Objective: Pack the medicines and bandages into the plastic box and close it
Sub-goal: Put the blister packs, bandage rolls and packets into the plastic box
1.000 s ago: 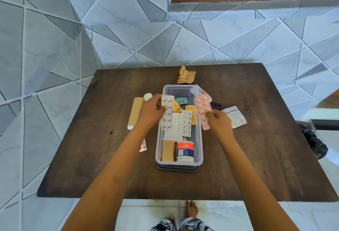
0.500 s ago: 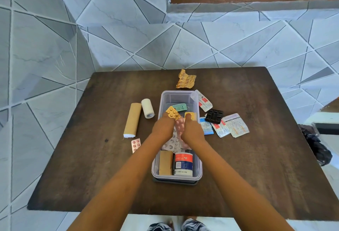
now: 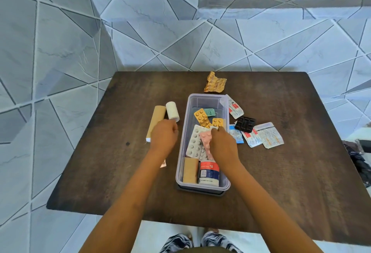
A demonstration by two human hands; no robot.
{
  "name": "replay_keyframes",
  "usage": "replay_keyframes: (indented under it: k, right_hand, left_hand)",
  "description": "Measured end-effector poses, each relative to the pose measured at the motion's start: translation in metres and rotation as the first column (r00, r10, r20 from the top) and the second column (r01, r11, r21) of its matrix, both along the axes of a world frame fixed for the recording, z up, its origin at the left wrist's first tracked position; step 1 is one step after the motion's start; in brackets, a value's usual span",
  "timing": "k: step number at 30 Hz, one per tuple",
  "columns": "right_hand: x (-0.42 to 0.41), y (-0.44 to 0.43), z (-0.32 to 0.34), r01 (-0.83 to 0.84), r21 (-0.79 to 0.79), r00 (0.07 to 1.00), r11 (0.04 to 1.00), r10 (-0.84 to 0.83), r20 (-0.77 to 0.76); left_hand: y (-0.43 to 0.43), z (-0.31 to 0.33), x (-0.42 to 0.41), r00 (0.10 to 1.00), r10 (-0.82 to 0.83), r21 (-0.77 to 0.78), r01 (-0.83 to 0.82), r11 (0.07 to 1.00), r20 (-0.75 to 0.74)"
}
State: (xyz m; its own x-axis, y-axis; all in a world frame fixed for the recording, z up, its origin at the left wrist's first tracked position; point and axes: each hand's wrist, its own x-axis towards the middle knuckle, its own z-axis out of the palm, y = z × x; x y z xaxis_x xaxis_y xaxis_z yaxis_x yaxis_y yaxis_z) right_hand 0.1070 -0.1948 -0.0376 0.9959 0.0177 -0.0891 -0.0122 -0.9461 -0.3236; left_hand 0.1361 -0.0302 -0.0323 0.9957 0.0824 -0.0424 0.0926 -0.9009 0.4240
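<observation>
A clear plastic box (image 3: 202, 97) stands mid-table on its dark lid (image 3: 200, 192). Inside lie orange blister strips (image 3: 201, 117), a green strip (image 3: 209, 111), a white blister sheet (image 3: 193, 144), a tan bandage roll (image 3: 189, 170) and a red-and-blue labelled tub (image 3: 208, 173). My right hand (image 3: 222, 146) is over the box, fingers curled on a pink blister strip (image 3: 205, 139) lying on the white sheet. My left hand (image 3: 163, 138) is outside the box's left wall, fingers curled with nothing in them, just below a white bandage roll (image 3: 172, 111).
A long tan roll (image 3: 155, 121) lies left of the white one, and a small pink blister (image 3: 163, 164) peeks from under my left forearm. Crumpled gold foil (image 3: 214, 82) sits behind the box. A black blister (image 3: 245, 123) and several sachets (image 3: 269, 135) lie to the right.
Both hands brought blister strips down into the box. My left hand has since come out to the left, toward the bandage rolls; my right hand stays on the pink strip.
</observation>
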Motion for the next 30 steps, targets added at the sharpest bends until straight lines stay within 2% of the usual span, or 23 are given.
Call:
replay_keyframes:
  k: [3,5,7,10,16,20,22,25,28,30]
  right_hand:
    - [-0.008,-0.010,0.004,0.044,0.122,0.991,0.991,-0.059,0.116]
    - [-0.013,-0.013,0.005,0.041,0.166,0.986,0.985,-0.067,0.153]
    - [-0.018,-0.015,0.004,0.029,0.184,0.984,0.983,-0.061,0.168]
    - [-0.026,-0.017,0.002,0.035,0.209,0.980,0.977,-0.075,0.183]
    - [-0.039,-0.025,-0.003,0.142,0.328,0.957,0.934,-0.214,0.197]
    - [-0.034,-0.042,-0.003,0.273,0.394,0.920,0.878,-0.358,0.158]
    - [-0.024,-0.053,-0.007,0.329,0.408,0.904,0.852,-0.409,0.126]
    - [-0.003,-0.070,-0.016,0.415,0.394,0.875,0.820,-0.478,0.073]
    - [0.020,-0.085,-0.024,0.438,0.327,0.876,0.837,-0.479,0.054]
    - [0.036,-0.095,-0.029,0.431,0.275,0.890,0.860,-0.455,0.027]
  left_hand:
    - [0.023,-0.012,-0.011,0.967,0.144,0.201,-0.101,0.974,-0.212]
    - [0.027,-0.026,-0.022,0.923,0.198,0.238,-0.121,0.964,-0.331]
    - [0.025,-0.040,-0.030,0.896,0.228,0.232,-0.147,0.962,-0.381]
    - [0.021,-0.047,-0.030,0.903,0.239,0.208,-0.172,0.963,-0.357]
    - [0.020,-0.034,-0.025,0.865,0.245,-0.052,-0.296,0.954,-0.438]
    - [0.020,-0.023,-0.021,0.825,0.265,0.031,-0.288,0.957,-0.499]
    - [0.015,-0.012,-0.014,0.853,0.247,0.018,-0.270,0.963,-0.460]
    - [0.006,0.014,0.009,0.929,0.215,-0.057,-0.242,0.969,-0.301]
    - [-0.007,0.040,0.031,0.977,0.127,-0.106,-0.146,0.984,-0.172]
    - [-0.022,0.045,0.041,0.985,0.033,-0.095,-0.049,0.994,-0.169]
